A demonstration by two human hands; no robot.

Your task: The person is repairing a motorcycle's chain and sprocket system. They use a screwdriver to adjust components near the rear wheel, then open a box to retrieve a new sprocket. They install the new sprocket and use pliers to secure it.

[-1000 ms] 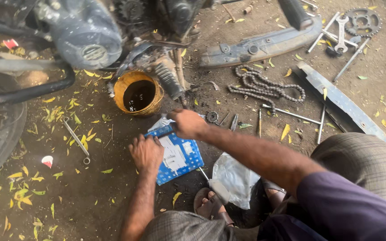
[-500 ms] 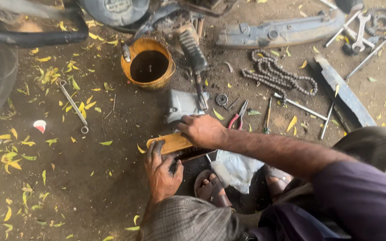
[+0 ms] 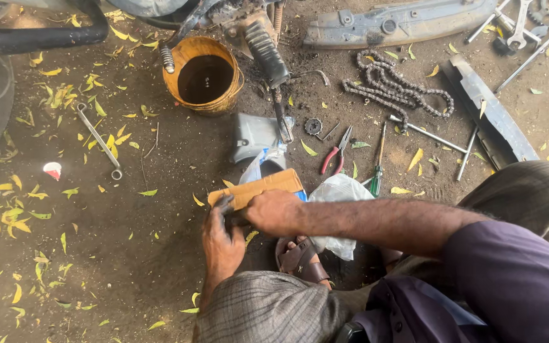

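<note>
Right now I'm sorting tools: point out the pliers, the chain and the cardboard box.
pliers (image 3: 336,154), head view, red handles.
chain (image 3: 394,89), head view, middle links.
cardboard box (image 3: 258,188), head view, brown top face.

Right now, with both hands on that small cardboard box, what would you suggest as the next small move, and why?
Probably steady the cardboard box with the left hand and let the right hand work its near end open. Both hands already meet at that end, the box lies flat on the dirt ground, and its flap cannot be seen from the head view.
</note>
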